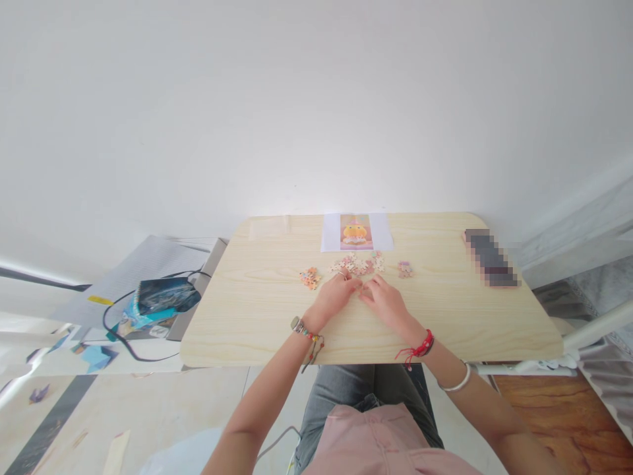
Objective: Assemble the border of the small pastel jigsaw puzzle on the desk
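Note:
My left hand (pixel 336 293) and my right hand (pixel 388 302) meet over the middle of the table, fingertips bent inward and close together. Both look pinched, but whatever lies between the fingers is too small to make out. Just beyond them spreads a pile of pinkish and pale jigsaw puzzle pieces (pixel 363 267). To the left of my left hand is a small heap of orange puzzle pieces (pixel 310 278). A little cluster of pink and purple puzzle pieces (pixel 404 268) lies to the right, apart from the pile.
A white sheet (pixel 330 234) with a printed yellow cartoon picture (pixel 356 231) lies at the back of the wooden table (pixel 237 316), against the wall. A blurred-out phone (pixel 492 258) rests at the right. Left of the table, a dark and blue bag (pixel 165 297) sits on a lower surface.

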A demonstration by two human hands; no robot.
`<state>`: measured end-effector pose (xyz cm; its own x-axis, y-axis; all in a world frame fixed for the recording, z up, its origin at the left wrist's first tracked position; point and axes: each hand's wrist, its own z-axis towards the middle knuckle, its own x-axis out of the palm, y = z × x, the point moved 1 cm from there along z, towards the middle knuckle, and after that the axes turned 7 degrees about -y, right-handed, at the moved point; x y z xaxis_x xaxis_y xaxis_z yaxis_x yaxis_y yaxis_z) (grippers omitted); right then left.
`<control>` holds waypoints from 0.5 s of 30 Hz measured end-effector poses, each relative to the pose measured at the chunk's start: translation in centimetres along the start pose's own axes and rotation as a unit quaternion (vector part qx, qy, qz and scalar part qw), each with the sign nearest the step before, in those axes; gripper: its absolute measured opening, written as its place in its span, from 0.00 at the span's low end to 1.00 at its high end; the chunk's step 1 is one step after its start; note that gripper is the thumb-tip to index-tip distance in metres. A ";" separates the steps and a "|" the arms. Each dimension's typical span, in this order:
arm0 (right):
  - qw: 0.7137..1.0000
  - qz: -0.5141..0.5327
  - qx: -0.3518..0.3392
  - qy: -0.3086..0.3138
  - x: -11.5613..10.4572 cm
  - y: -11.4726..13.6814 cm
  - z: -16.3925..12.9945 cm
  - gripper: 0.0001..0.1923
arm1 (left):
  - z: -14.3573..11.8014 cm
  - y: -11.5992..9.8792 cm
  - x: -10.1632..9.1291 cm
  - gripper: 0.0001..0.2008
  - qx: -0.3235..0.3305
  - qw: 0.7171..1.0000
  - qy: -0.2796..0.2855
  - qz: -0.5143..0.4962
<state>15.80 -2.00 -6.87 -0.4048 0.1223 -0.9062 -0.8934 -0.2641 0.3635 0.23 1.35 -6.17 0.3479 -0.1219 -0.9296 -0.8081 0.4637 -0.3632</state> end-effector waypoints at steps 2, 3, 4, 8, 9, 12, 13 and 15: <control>1.000 -0.012 -0.006 0.002 0.3 0.2 0.0 0.08 | 0.2 0.0 0.0 0.09 0.003 1.000 0.002 0.002; 1.000 -0.014 -0.007 0.002 0.3 0.2 0.1 0.10 | 0.2 0.0 -0.1 0.09 0.002 1.000 0.001 0.004; 1.000 -0.014 -0.005 -0.001 0.3 0.1 0.1 0.10 | 0.2 -0.1 -0.1 0.09 0.000 1.000 0.000 0.005; 1.000 -0.011 0.008 -0.021 -0.2 -0.2 0.0 0.10 | 0.1 0.0 -0.1 0.14 0.011 1.000 -0.004 -0.003; 1.000 -0.008 0.009 -0.024 -0.3 -0.1 -0.1 0.09 | 0.1 0.1 -0.1 0.14 0.020 1.000 -0.002 -0.008; 1.000 0.000 0.003 -0.028 -0.1 0.1 -0.5 0.06 | 0.3 0.2 -0.1 0.11 0.047 0.999 0.007 -0.022; 1.000 0.002 0.001 -0.028 0.1 0.2 -0.5 0.06 | 0.4 0.3 -0.1 0.10 0.052 0.998 0.008 -0.025; 1.000 0.003 -0.001 -0.026 0.5 0.3 -0.4 0.07 | 0.6 0.5 -0.1 0.09 0.054 0.998 0.007 -0.027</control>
<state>15.44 -2.42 -7.29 -0.4200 0.1695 -0.8916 -0.8904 -0.2671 0.3686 0.02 2.11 -6.23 0.3823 -0.1605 -0.9100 -0.7321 0.5482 -0.4043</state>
